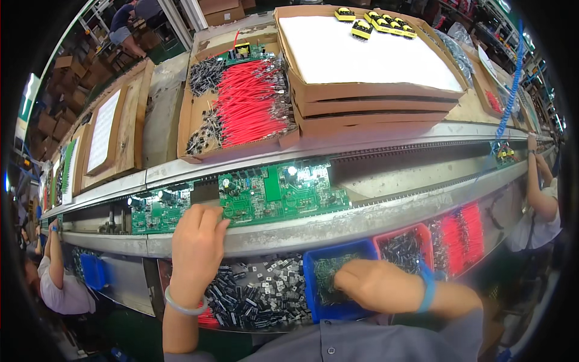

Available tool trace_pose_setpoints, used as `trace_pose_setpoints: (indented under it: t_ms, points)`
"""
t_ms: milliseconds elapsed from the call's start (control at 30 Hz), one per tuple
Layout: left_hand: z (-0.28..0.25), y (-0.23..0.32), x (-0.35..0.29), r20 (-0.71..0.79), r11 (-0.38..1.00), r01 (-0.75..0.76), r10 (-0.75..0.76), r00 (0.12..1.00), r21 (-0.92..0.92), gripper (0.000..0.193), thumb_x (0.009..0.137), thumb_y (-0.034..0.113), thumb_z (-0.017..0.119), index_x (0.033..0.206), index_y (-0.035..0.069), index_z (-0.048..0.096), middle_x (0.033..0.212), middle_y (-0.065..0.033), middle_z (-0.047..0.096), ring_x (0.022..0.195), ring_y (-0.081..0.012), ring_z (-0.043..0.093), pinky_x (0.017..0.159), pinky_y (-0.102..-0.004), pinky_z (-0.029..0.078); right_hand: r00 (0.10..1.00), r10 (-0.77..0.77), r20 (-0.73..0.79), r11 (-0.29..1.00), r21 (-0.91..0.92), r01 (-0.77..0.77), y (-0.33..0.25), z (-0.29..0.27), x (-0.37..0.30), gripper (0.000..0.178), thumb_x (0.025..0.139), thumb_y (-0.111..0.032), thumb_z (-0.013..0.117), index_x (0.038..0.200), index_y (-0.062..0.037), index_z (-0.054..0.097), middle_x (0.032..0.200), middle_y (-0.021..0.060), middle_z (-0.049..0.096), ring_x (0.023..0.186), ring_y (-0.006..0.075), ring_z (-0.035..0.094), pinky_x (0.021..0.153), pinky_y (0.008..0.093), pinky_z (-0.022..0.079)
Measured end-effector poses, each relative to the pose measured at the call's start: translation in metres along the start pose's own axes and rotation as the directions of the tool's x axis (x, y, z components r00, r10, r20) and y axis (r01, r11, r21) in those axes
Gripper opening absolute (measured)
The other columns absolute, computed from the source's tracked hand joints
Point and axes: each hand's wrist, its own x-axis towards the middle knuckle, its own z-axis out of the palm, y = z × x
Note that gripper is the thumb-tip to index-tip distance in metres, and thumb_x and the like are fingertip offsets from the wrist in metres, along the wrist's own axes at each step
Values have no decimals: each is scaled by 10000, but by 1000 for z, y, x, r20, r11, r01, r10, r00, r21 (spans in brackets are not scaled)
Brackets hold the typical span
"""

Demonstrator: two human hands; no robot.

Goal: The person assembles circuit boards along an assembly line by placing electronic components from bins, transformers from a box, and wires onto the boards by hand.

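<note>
My left hand is at the near rail of the conveyor, fingers curled together beside the left end of a green circuit board. Whatever those fingers may hold is hidden. Another green circuit board lies left of it on the same rails, partly behind my hand. My right hand reaches down into a blue bin of small, thin-leaded parts. Its fingers are bent together among them, and their tips are out of sight.
Below the rail lie loose black components and a red bin. Beyond the conveyor stand a cardboard tray of red-sleeved leads and stacked cardboard trays with yellow-black transformers. Other people work at both ends.
</note>
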Motion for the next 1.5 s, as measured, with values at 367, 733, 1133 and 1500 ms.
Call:
trace_pose_setpoints:
  t_ms: [367,733,1133,1500]
  points:
    - [-20,36,-10,54,993,-85,90,995,-77,204,828,37,765,997,-9,662,969,-161,650,870,-359,640,743,-438,514,996,36,-81,999,-20,-38,5,-6,-4,163,851,-161,745,877,-60,619,759,103,622,702,287,664,599,407,531]
    - [16,110,-22,261,772,-446,593,762,-452,153,773,126,656,906,51,656,901,-95,610,856,-265,614,733,-370,492,948,49,-314,996,81,-25,10,-31,14,156,807,-27,769,930,-37,673,817,124,592,754,335,623,653,409,525]
    - [57,134,-21,314,764,-489,628,712,-421,90,742,136,653,804,72,637,869,-78,590,820,-228,619,683,-340,469,925,-103,-365,988,-147,52,64,-35,65,237,751,24,659,982,-5,701,859,139,613,815,345,633,707,433,538]
    - [57,137,-15,200,737,-380,564,801,-558,107,784,79,627,873,47,577,815,-108,590,770,-250,638,684,-361,524,922,-182,-343,950,-304,74,76,-28,74,150,759,-70,644,903,-53,682,861,80,559,824,267,580,710,380,465]
